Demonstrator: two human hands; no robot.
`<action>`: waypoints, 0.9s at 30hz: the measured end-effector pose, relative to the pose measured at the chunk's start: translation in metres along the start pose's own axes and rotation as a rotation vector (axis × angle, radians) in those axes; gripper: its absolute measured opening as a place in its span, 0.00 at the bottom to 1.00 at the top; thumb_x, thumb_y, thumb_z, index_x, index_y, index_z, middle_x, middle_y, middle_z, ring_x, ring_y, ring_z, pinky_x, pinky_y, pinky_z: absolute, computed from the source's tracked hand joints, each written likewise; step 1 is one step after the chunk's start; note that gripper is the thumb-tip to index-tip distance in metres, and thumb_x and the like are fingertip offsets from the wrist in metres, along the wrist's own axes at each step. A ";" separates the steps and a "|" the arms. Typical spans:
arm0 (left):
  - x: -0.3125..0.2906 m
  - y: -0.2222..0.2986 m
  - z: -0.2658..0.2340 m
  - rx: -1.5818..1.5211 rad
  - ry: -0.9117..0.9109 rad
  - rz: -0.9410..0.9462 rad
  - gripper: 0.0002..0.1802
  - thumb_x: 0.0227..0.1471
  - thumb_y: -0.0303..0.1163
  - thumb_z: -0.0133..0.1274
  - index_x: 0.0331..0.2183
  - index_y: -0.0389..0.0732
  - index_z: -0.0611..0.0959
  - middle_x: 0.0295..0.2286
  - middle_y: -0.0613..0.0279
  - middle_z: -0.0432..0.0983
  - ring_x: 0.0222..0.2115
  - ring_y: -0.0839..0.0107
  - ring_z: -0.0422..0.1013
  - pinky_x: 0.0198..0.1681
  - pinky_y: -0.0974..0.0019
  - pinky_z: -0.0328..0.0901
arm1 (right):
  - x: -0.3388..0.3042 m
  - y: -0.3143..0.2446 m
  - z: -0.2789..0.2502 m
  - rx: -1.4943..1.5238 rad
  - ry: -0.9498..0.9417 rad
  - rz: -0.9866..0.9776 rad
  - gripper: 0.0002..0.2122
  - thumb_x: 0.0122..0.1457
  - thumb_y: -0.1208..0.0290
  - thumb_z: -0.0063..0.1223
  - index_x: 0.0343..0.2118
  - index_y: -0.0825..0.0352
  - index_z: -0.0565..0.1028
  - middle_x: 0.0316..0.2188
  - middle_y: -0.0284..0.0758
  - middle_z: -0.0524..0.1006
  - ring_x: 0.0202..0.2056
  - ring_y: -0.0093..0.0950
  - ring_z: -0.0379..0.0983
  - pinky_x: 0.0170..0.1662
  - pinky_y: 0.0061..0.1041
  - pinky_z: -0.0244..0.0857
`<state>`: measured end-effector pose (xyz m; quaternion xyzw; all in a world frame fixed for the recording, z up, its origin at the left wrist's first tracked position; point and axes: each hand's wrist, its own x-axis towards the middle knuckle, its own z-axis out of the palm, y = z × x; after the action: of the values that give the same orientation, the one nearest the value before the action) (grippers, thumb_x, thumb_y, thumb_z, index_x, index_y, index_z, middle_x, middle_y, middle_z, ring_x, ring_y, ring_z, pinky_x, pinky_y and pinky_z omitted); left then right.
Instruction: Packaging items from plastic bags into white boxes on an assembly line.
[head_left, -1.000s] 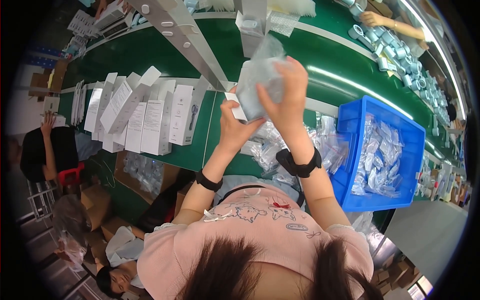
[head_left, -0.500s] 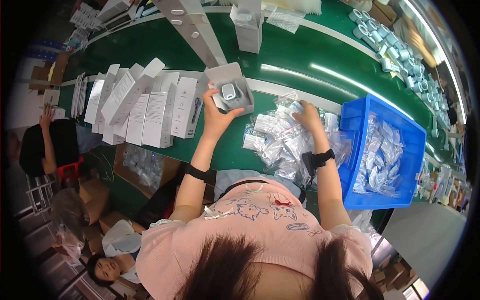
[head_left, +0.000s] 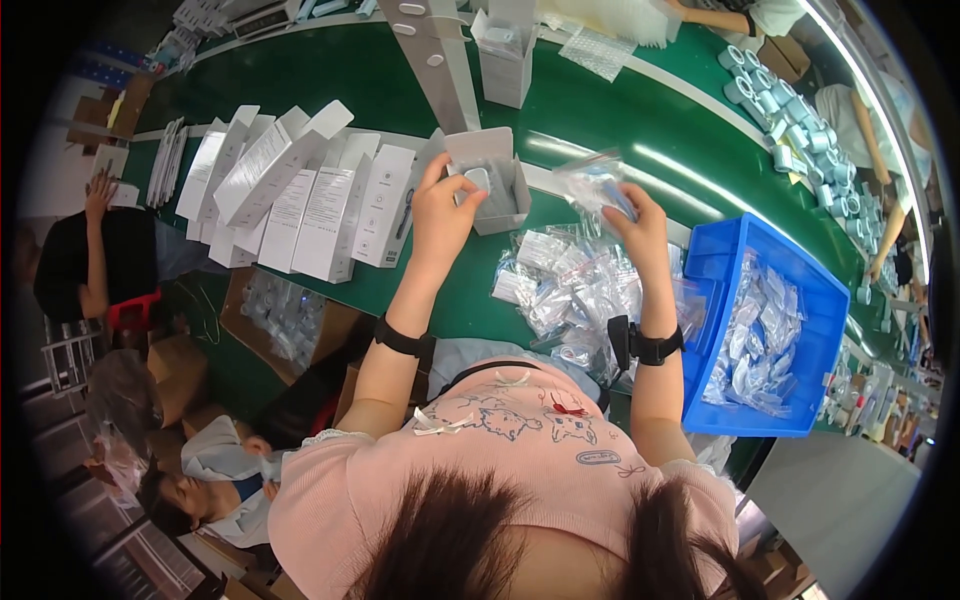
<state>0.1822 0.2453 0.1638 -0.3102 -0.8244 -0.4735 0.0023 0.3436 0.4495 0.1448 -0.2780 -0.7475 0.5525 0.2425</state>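
My left hand [head_left: 447,212] is at the left side of an open white box [head_left: 508,205], its finger and thumb spread apart beside the box's mouth. Inside the box sits a white device [head_left: 478,181] with a rounded end, partly covered by my thumb. My right hand [head_left: 643,222] is closed on a small clear plastic bag [head_left: 592,186] with white and bluish contents, raised above the bench. Below it lies a loose heap of similar clear bags [head_left: 560,285] with white contents.
Several upright white boxes [head_left: 322,225] stand at the left. A blue bin [head_left: 695,345] of bagged parts is at the right. A metal post [head_left: 440,75] rises behind the open box, next to another open box [head_left: 503,75]. Grey-white round parts [head_left: 790,120] lie far right, near other people.
My right hand has lifted a bag from the heap. My left hand has shifted its hold at the box, with the thumb now over its mouth. The box sits slightly farther right.
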 end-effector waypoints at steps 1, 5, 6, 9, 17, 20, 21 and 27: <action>0.001 -0.002 0.000 -0.004 0.028 0.003 0.07 0.33 0.25 0.58 0.18 0.35 0.76 0.43 0.49 0.66 0.33 0.55 0.68 0.37 0.65 0.62 | 0.001 -0.003 0.000 -0.152 -0.071 0.032 0.13 0.42 0.80 0.54 0.34 0.72 0.69 0.33 0.36 0.72 0.35 0.29 0.69 0.39 0.19 0.61; 0.002 -0.003 -0.001 -0.019 0.012 -0.049 0.07 0.31 0.25 0.60 0.19 0.35 0.78 0.41 0.50 0.69 0.32 0.65 0.70 0.29 0.71 0.61 | -0.001 -0.002 -0.002 -0.465 -0.218 -0.030 0.09 0.45 0.80 0.53 0.31 0.72 0.69 0.33 0.32 0.71 0.36 0.25 0.69 0.39 0.19 0.61; 0.002 -0.001 -0.001 -0.021 0.014 -0.051 0.07 0.31 0.25 0.60 0.19 0.35 0.78 0.41 0.50 0.69 0.32 0.65 0.70 0.29 0.71 0.61 | -0.002 0.000 -0.002 -0.468 -0.221 -0.156 0.09 0.45 0.80 0.53 0.31 0.71 0.69 0.33 0.31 0.71 0.37 0.24 0.68 0.39 0.20 0.61; 0.004 0.004 -0.003 -0.061 0.033 -0.181 0.07 0.30 0.25 0.60 0.18 0.36 0.78 0.38 0.53 0.72 0.29 0.68 0.70 0.25 0.72 0.60 | 0.001 -0.013 -0.001 -0.257 -0.162 -0.238 0.07 0.46 0.81 0.52 0.29 0.70 0.69 0.34 0.30 0.71 0.37 0.23 0.68 0.40 0.21 0.61; 0.004 -0.007 0.002 -0.066 0.134 -0.118 0.07 0.28 0.25 0.59 0.17 0.36 0.76 0.35 0.54 0.73 0.19 0.69 0.68 0.24 0.70 0.61 | 0.010 -0.074 0.080 0.696 -0.085 -0.268 0.08 0.44 0.85 0.50 0.24 0.65 0.66 0.32 0.30 0.72 0.36 0.21 0.67 0.51 0.30 0.54; 0.005 -0.015 0.004 -0.085 0.169 0.030 0.06 0.28 0.23 0.58 0.17 0.36 0.77 0.35 0.54 0.73 0.19 0.69 0.68 0.23 0.70 0.61 | 0.020 -0.056 0.096 0.137 -0.184 -0.551 0.09 0.41 0.83 0.51 0.25 0.65 0.65 0.33 0.33 0.74 0.34 0.29 0.70 0.52 0.38 0.51; 0.005 -0.017 0.004 -0.095 0.186 0.101 0.06 0.28 0.22 0.57 0.17 0.36 0.77 0.35 0.54 0.73 0.19 0.69 0.68 0.23 0.70 0.61 | 0.020 -0.053 0.097 0.000 -0.205 -0.630 0.10 0.40 0.84 0.51 0.25 0.65 0.66 0.33 0.33 0.74 0.34 0.30 0.70 0.54 0.39 0.47; 0.002 -0.013 -0.001 -0.074 0.140 -0.072 0.06 0.27 0.19 0.53 0.18 0.36 0.76 0.34 0.55 0.73 0.25 0.63 0.71 0.27 0.69 0.63 | 0.015 -0.071 0.087 -0.407 -0.287 -0.712 0.13 0.37 0.85 0.47 0.29 0.65 0.69 0.32 0.31 0.75 0.37 0.34 0.68 0.55 0.41 0.45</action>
<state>0.1739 0.2412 0.1550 -0.2462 -0.8147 -0.5241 0.0315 0.2635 0.3833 0.1897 0.0347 -0.9165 0.3090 0.2518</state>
